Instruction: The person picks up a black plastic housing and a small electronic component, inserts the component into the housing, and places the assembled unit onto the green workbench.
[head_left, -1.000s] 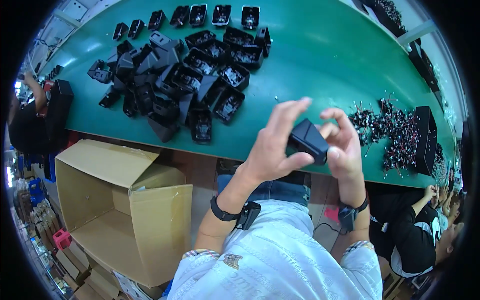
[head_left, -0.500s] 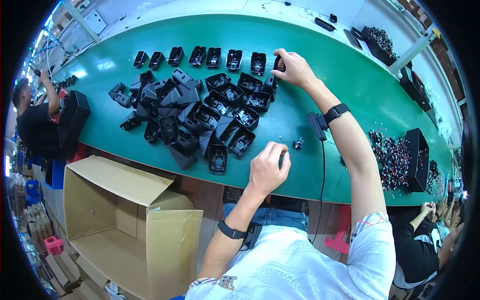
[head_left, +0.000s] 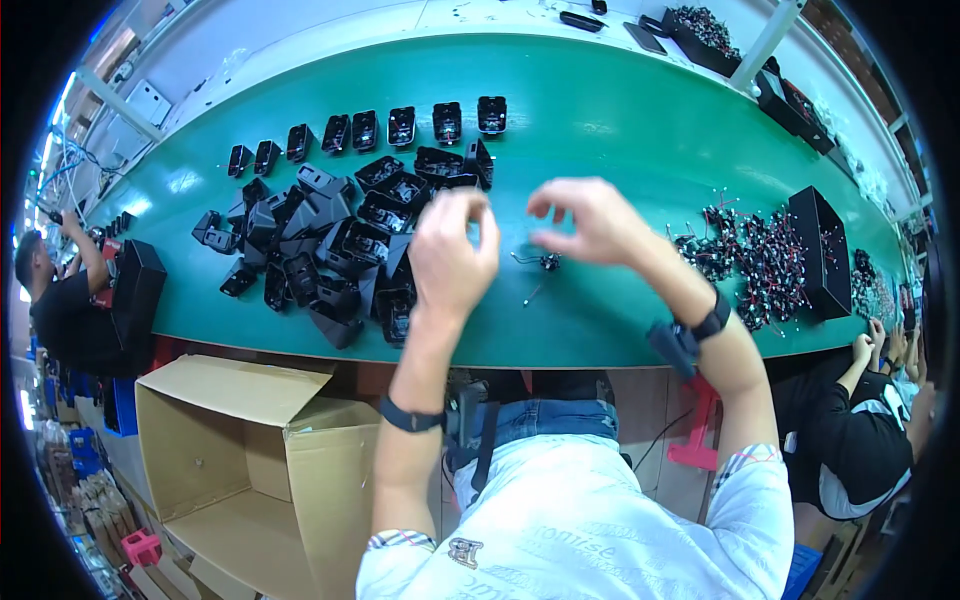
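Observation:
My left hand (head_left: 452, 255) is raised over the right edge of a pile of black plastic housings (head_left: 318, 205). Its fingers are curled, and whatever they hold, if anything, is hidden. My right hand (head_left: 592, 222) hovers empty over the green table, a little blurred, thumb and fingers apart. Between the hands, a small wired component (head_left: 548, 262) lies on the tabletop. Along the far side runs a row of open black housings with small parts inside, ending at the right with one housing (head_left: 491, 115). Another housing (head_left: 479, 163) stands on end beside the pile.
To the right, a heap of wired components (head_left: 755, 260) lies against a black bin (head_left: 820, 250). An open cardboard box (head_left: 335, 480) stands below the table's near edge, at left. Co-workers sit at the far left and right. A pale shelf (head_left: 330, 45) runs behind the table.
My right hand has let go of a black housing at the row's right end and come back nearer. My left hand has risen to the pile's edge. The whole view has shifted.

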